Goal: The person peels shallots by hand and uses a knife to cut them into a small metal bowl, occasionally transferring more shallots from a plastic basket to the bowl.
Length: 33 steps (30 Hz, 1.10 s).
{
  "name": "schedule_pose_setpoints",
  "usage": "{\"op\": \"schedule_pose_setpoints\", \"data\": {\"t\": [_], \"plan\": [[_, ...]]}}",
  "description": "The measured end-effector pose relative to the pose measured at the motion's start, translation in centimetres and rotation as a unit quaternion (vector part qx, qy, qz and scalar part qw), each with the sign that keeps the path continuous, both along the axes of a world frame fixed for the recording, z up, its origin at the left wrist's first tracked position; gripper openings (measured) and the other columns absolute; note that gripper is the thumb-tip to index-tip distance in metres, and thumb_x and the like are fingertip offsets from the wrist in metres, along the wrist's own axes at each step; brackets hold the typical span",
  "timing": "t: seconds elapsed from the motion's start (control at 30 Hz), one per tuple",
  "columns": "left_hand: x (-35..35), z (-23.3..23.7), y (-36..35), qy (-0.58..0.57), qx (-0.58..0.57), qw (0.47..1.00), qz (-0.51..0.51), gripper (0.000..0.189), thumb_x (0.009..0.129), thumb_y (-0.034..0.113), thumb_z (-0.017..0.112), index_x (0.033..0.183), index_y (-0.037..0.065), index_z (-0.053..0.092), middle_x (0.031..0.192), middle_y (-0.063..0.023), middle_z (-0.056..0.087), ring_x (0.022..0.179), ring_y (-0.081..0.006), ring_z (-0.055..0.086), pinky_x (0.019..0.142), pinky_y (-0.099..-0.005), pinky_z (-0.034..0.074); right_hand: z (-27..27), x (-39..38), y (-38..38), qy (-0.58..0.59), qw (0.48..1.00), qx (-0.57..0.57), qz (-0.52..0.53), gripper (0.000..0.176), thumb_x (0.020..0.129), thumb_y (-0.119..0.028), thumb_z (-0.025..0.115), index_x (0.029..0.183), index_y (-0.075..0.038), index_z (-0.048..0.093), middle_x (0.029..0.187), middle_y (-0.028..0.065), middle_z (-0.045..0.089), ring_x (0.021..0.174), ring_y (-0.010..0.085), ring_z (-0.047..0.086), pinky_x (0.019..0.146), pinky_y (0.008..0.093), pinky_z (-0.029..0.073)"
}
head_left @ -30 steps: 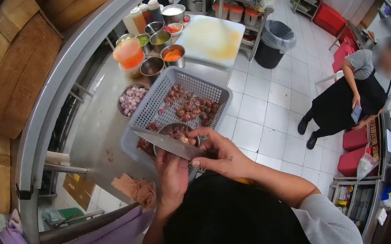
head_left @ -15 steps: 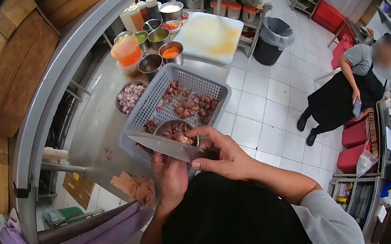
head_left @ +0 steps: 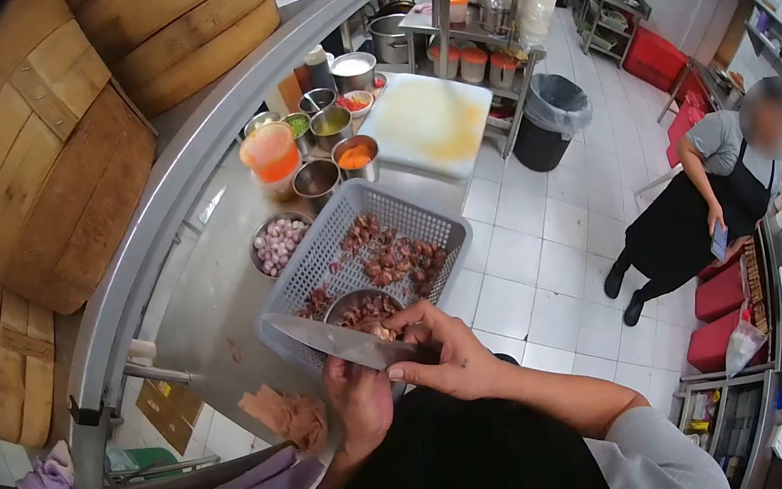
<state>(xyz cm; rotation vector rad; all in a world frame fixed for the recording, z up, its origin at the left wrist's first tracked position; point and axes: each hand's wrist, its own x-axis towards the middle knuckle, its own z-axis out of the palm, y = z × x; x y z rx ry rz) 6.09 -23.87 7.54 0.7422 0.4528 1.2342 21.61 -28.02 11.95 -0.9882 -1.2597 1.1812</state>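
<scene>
A large knife is in my right hand, its blade pointing left over the near edge of a grey perforated basket. My left hand is just below the blade, palm up and partly curled; the blade hides its fingertips and anything they hold. Inside the basket sits a metal bowl with pieces of dark meat. More pieces of dark meat lie loose across the basket's bottom. A piece of meat shows beside my right fingers, above the blade.
Left of the basket stands a bowl of small onions. Beyond are an orange tub, metal containers and a white cutting board. A brown cloth lies nearer. At right stands a person with a phone.
The head view has shifted, so the scene sits lower and more of the wooden steamers and upper shelf shows. My hands and the knife remain together over the basket's near edge.
</scene>
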Motion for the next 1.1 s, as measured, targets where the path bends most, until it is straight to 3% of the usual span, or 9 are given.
{"op": "schedule_pose_setpoints", "data": {"t": [0.23, 0.33, 0.4, 0.43, 0.57, 0.83, 1.07, 1.1], "plan": [[0.0, -0.2, -0.7, 0.025, 0.006, 1.000, -0.012, 0.031, 0.090, 0.003, 0.062, 0.120, -0.001, 0.054, 0.116, -0.0079, 0.060, 0.109, -0.0177, 0.058, 0.101, -0.0330, 0.043, -1.2, -0.6, 0.7, 0.035, 0.999, -0.012, 0.010, 0.039, 0.087, -0.007, 0.075, 0.112, -0.005, 0.045, 0.093, 0.0023, 0.060, 0.088, 0.0070, 0.056, 0.076, 0.0255, 0.045], [0.3, -0.6, -0.9, 0.039, 0.035, 0.999, 0.000, 0.032, 0.090, 0.003, 0.062, 0.121, -0.001, 0.055, 0.117, -0.0087, 0.060, 0.110, -0.0182, 0.058, 0.102, -0.0328, 0.043, -1.3, -0.8, 1.3, 0.043, 0.999, 0.019, -0.022, 0.035, 0.088, -0.009, 0.075, 0.108, -0.007, 0.046, 0.090, 0.0021, 0.060, 0.083, 0.0058, 0.056, 0.068, 0.0230, 0.044], [0.0, -1.2, -0.2, 0.024, 0.043, 0.999, -0.004, 0.031, 0.091, -0.001, 0.061, 0.122, -0.003, 0.054, 0.118, -0.0122, 0.061, 0.110, -0.0197, 0.058, 0.101, -0.0360, 0.045, -0.5, -0.2, 1.7, 0.172, 0.981, -0.081, 0.042, 0.032, 0.090, -0.013, 0.074, 0.106, -0.008, 0.047, 0.082, 0.0018, 0.059, 0.070, 0.0041, 0.053, 0.056, 0.0201, 0.039], [0.0, -1.2, 0.1, 0.005, 0.013, 1.000, -0.013, 0.031, 0.092, -0.001, 0.060, 0.122, -0.003, 0.054, 0.120, -0.0127, 0.061, 0.110, -0.0201, 0.059, 0.100, -0.0367, 0.045, -1.1, 0.3, 2.2, 0.153, 0.983, -0.086, 0.062, 0.028, 0.092, -0.021, 0.071, 0.104, -0.009, 0.048, 0.075, 0.0018, 0.058, 0.057, 0.0043, 0.048, 0.046, 0.0196, 0.033], [-0.1, -0.7, 1.0, -0.033, -0.028, 0.998, -0.043, 0.029, 0.094, -0.001, 0.057, 0.123, -0.003, 0.054, 0.122, -0.0127, 0.061, 0.112, -0.0208, 0.059, 0.097, -0.0390, 0.047, -1.0, 1.2, 3.2, 0.227, 0.950, -0.196, 0.086, 0.026, 0.094, -0.029, 0.069, 0.098, -0.011, 0.051, 0.071, 0.0023, 0.055, 0.048, 0.0083, 0.045, 0.040, 0.0220, 0.031], [0.1, -1.1, 1.7, 0.063, -0.029, 0.998, -0.006, 0.031, 0.093, -0.001, 0.060, 0.124, -0.003, 0.055, 0.115, -0.0110, 0.063, 0.105, -0.0179, 0.061, 0.089, -0.0359, 0.053, -2.3, 1.3, 4.0, 0.236, 0.939, -0.231, 0.098, 0.024, 0.094, -0.027, 0.069, 0.098, -0.011, 0.052, 0.071, 0.0021, 0.057, 0.047, 0.0086, 0.047, 0.039, 0.0213, 0.033], [-1.7, -1.2, 3.0, 0.052, -0.057, 0.997, -0.031, 0.030, 0.097, 0.004, 0.056, 0.126, -0.004, 0.053, 0.115, -0.0156, 0.064, 0.104, -0.0250, 0.066, 0.084, -0.0363, 0.055, -3.5, 2.8, 5.9, 0.268, 0.928, -0.256, 0.044, 0.026, 0.092, -0.032, 0.071, 0.096, -0.012, 0.054, 0.070, 0.0011, 0.057, 0.042, 0.0093, 0.047, 0.037, 0.0225, 0.032], [-1.9, -1.0, 3.2, 0.053, -0.069, 0.996, -0.016, 0.031, 0.097, 0.005, 0.055, 0.127, -0.003, 0.052, 0.116, -0.0163, 0.064, 0.105, -0.0263, 0.066, 0.084, -0.0361, 0.055, -3.7, 3.2, 6.3, 0.242, 0.933, -0.262, 0.044, 0.027, 0.091, -0.033, 0.072, 0.096, -0.012, 0.056, 0.075, -0.0009, 0.058, 0.050, 0.0077, 0.051, 0.041, 0.0213, 0.036]]}}
